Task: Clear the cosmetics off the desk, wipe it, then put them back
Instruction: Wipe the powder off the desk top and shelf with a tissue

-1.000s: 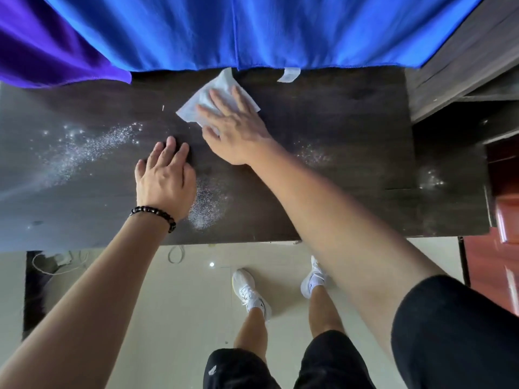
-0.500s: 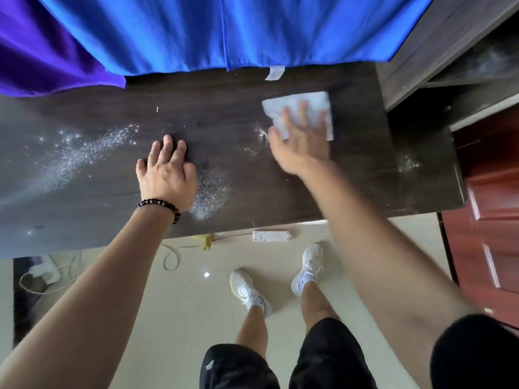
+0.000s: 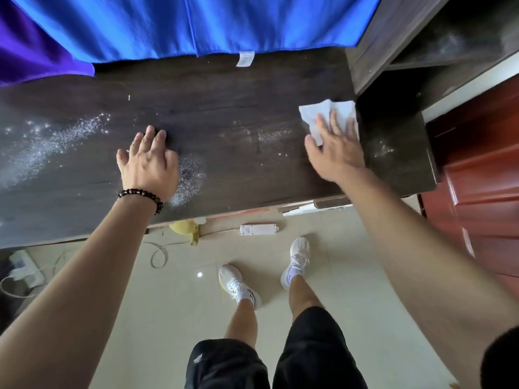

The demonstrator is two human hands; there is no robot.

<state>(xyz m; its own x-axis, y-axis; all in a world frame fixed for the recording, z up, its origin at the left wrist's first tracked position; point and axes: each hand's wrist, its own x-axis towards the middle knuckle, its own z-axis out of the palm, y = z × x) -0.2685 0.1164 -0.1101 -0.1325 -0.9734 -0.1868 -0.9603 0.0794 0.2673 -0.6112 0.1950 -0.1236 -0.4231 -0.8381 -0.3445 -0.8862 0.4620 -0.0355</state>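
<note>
A white wipe is pressed flat under the spread right hand at the dark desk's right end. Remaining white powder lies leftward, nearer the left hand, spread flat, holding nothing.

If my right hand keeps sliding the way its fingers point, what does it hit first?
Probably the dark shelf unit's side panel behind the wipe; the right hand looks already beside it, though depth is unclear.

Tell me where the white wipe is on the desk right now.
In the head view, the white wipe lies flat under the right hand at the right end of the desk, next to the dark shelf unit.
</note>
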